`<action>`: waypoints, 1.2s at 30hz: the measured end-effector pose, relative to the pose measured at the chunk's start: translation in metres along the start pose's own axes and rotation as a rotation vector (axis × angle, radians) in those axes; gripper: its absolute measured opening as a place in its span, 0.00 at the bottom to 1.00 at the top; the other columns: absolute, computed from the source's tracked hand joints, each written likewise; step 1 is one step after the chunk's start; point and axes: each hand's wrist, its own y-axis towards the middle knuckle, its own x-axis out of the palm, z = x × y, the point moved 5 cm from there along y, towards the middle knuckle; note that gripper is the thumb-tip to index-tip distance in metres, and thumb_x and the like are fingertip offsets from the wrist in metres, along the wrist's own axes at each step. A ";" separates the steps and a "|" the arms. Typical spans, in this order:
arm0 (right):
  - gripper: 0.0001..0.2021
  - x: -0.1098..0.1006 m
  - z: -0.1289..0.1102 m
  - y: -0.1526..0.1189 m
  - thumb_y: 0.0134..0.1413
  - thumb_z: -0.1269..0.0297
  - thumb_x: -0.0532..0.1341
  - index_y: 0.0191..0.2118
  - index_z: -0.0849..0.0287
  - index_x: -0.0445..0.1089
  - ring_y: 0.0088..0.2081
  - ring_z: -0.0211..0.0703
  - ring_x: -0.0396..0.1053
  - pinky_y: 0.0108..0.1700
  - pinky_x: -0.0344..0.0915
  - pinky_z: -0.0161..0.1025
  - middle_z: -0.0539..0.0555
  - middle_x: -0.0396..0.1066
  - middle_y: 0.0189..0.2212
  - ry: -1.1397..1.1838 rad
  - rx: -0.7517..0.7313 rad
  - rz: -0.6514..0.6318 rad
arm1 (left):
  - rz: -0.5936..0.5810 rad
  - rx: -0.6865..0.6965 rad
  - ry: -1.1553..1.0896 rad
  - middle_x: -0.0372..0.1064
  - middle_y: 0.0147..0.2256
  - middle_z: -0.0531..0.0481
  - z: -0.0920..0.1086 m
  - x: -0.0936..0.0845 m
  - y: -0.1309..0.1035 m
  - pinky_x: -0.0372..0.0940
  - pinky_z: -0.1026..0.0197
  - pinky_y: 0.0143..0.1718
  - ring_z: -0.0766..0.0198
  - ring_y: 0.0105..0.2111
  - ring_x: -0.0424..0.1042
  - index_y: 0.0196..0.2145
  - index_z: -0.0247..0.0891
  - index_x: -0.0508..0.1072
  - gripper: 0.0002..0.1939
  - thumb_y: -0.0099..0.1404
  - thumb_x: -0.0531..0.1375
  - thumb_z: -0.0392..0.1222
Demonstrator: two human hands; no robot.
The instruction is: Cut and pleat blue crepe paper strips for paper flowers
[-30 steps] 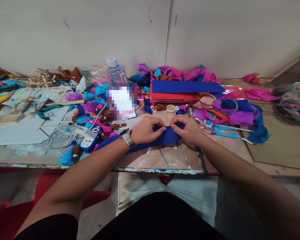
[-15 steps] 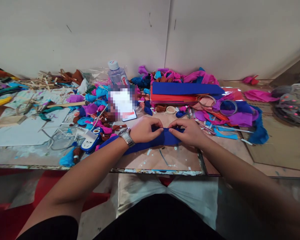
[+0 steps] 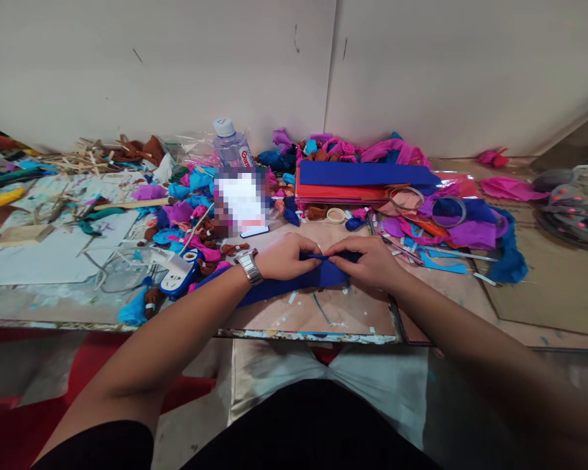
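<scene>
A long strip of dark blue crepe paper (image 3: 294, 285) lies low over the table, its left end running under my left wrist. My left hand (image 3: 290, 258), with a metal watch on the wrist, pinches the strip's upper edge between thumb and forefinger. Close beside it, my right hand (image 3: 367, 261) pinches the same edge, and the fingertips of both hands nearly meet. The other fingers curl behind the paper and are partly hidden. Beyond my hands, a stack of blue and red paper strips (image 3: 367, 175) rests on the table.
Behind my left hand are a phone with a blurred screen (image 3: 242, 202) and a clear bottle (image 3: 232, 147). A blue-and-white power strip (image 3: 179, 277) sits left, among crumpled paper bundles. Tape rolls (image 3: 448, 212) and paper scraps lie right. The table's front edge (image 3: 308, 336) runs below my forearms.
My fingertips have shifted slightly along the strip's upper edge and drawn closer together. The strip remains held by both hands, and the surrounding things have not moved.
</scene>
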 end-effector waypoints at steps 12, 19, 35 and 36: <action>0.09 -0.002 -0.001 0.001 0.57 0.70 0.65 0.39 0.54 0.84 0.39 0.46 0.81 0.45 0.74 0.39 0.51 0.84 0.37 0.033 0.054 0.063 | 0.017 -0.004 0.098 0.80 0.37 0.49 0.001 -0.003 -0.001 0.65 0.61 0.40 0.62 0.35 0.74 0.43 0.35 0.82 0.20 0.63 0.51 0.34; 0.09 -0.007 0.006 0.002 0.56 0.70 0.66 0.39 0.54 0.85 0.38 0.46 0.81 0.45 0.74 0.38 0.51 0.84 0.36 0.067 0.130 0.129 | 0.031 -0.048 0.201 0.81 0.39 0.47 0.002 -0.008 0.000 0.66 0.59 0.43 0.60 0.37 0.76 0.44 0.36 0.82 0.21 0.65 0.50 0.32; 0.09 0.001 -0.001 0.002 0.56 0.70 0.65 0.37 0.54 0.85 0.36 0.43 0.80 0.40 0.72 0.37 0.52 0.84 0.34 0.121 0.088 0.110 | 0.042 0.045 0.126 0.77 0.39 0.48 0.017 0.002 -0.004 0.65 0.58 0.43 0.60 0.38 0.74 0.49 0.38 0.76 0.16 0.74 0.53 0.48; 0.09 0.001 -0.001 0.002 0.56 0.70 0.65 0.37 0.54 0.85 0.36 0.43 0.80 0.40 0.72 0.37 0.52 0.84 0.34 0.120 0.081 0.110 | 0.045 0.041 0.104 0.76 0.38 0.48 0.016 0.002 -0.003 0.64 0.58 0.42 0.61 0.37 0.73 0.47 0.37 0.76 0.17 0.75 0.51 0.48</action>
